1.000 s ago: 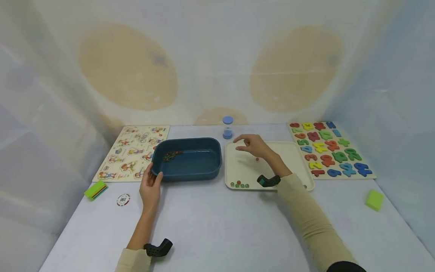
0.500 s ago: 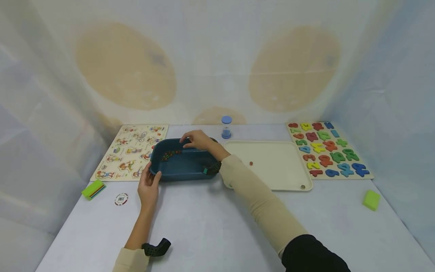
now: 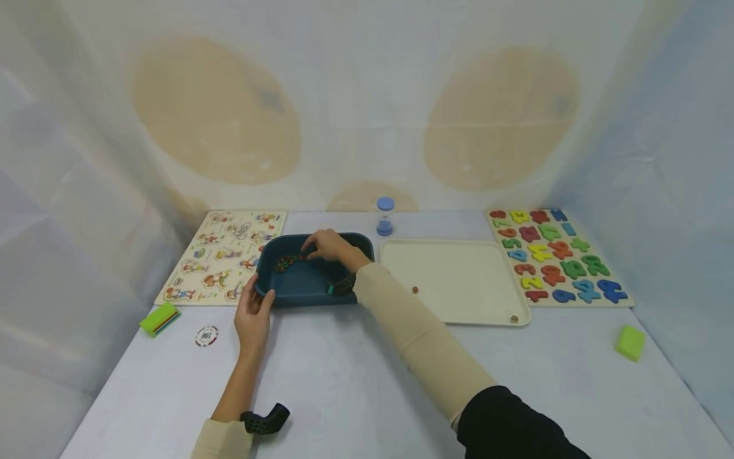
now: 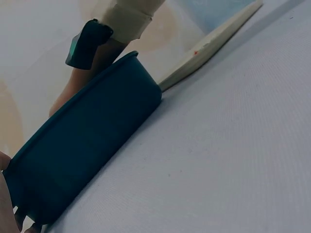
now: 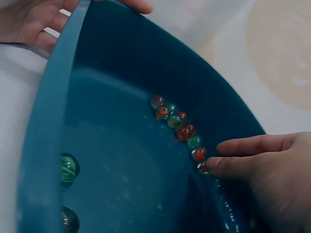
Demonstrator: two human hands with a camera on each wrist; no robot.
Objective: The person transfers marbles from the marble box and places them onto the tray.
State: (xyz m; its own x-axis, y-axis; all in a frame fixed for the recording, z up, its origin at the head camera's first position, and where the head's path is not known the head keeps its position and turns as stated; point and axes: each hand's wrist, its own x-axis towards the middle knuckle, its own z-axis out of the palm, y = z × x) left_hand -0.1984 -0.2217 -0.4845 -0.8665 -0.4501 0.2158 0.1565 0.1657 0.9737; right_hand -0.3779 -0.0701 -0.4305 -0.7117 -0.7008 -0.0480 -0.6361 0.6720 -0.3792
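My left hand (image 3: 252,322) grips the near left corner of a dark blue-green basin (image 3: 298,293), thumb at the rim and fingers against its outer wall. Inside the basin is my right hand (image 3: 331,246), with thumb and index finger extended and a gap between them. In the right wrist view its thumb tip touches an orange marble (image 5: 202,168) at the end of a row of green and orange marbles (image 5: 185,131) along the wall. Two more marbles lie apart, one of them green (image 5: 68,168). The left wrist view shows mainly the basin's outer side (image 4: 92,136).
Right of the basin lies a cream tray (image 3: 459,274) with a red marble (image 3: 415,290) and another marble (image 3: 514,319); my sleeve hides its near left corner. Puzzle boards (image 3: 212,261) flank both sides. A small hourglass (image 3: 385,217) stands behind; a poker chip (image 3: 206,336) lies left.
My right hand has moved left from over the tray into the basin and down to the marbles. The red marble on the tray has rolled nearer and left. My left hand stays in place.
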